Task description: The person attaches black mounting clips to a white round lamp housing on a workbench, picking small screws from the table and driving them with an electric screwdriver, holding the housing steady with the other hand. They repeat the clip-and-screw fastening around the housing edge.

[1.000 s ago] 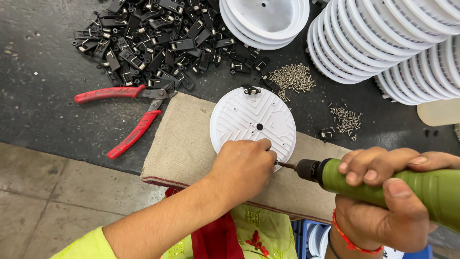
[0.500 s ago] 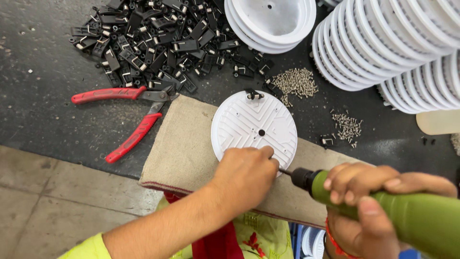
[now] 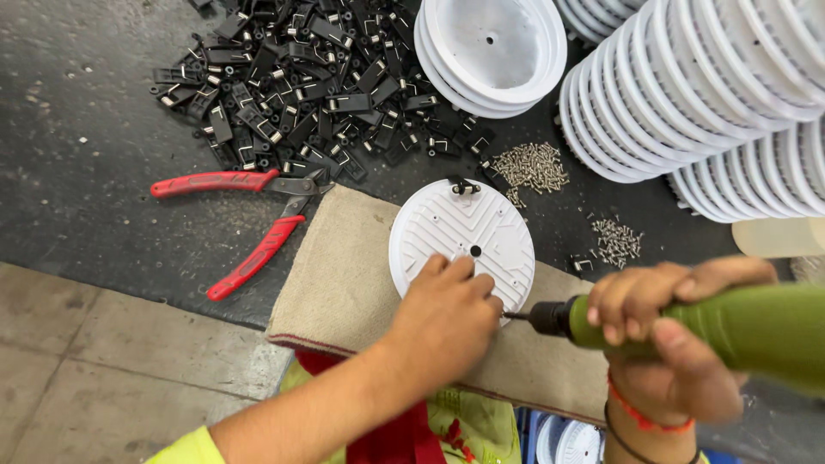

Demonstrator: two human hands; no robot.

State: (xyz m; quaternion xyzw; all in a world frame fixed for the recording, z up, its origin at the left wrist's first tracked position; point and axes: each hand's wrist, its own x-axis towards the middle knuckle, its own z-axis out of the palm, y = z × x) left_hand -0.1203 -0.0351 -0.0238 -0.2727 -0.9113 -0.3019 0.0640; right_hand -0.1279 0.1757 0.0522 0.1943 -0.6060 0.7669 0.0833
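Left hand point(image 3: 447, 322) lying palm-down on the near edge of a white ribbed disc point(image 3: 460, 236), fingers together and curled, tips pressing the disc just below its centre hole; whether anything sits pinched under them cannot be told. Disc flat on a tan cloth pad point(image 3: 344, 275), small black clip point(image 3: 464, 186) fixed at its far rim. Pad draped over the near edge of a dark bench point(image 3: 77, 146).

Right hand point(image 3: 675, 344) wrapped in a closed fist round a green driver point(image 3: 739, 326), thumb on the near side, fingers over the top. Driver held level, pointing left, its thin bit point(image 3: 516, 316) meeting the disc's near right edge right beside the left hand's knuckles. Red thread band point(image 3: 640, 415) on the right wrist.

Beyond the pad: red-handled pliers point(image 3: 249, 219) lying open on the bench, jaws just touching the pad's far left corner. Heap of black clips point(image 3: 292, 82) behind the pliers. Two small piles of screws point(image 3: 531, 165), one just past the disc, the other to its right. Short stack of white dishes point(image 3: 490, 51) at the far side, and long rows of white discs on edge point(image 3: 687, 94) at the far right.
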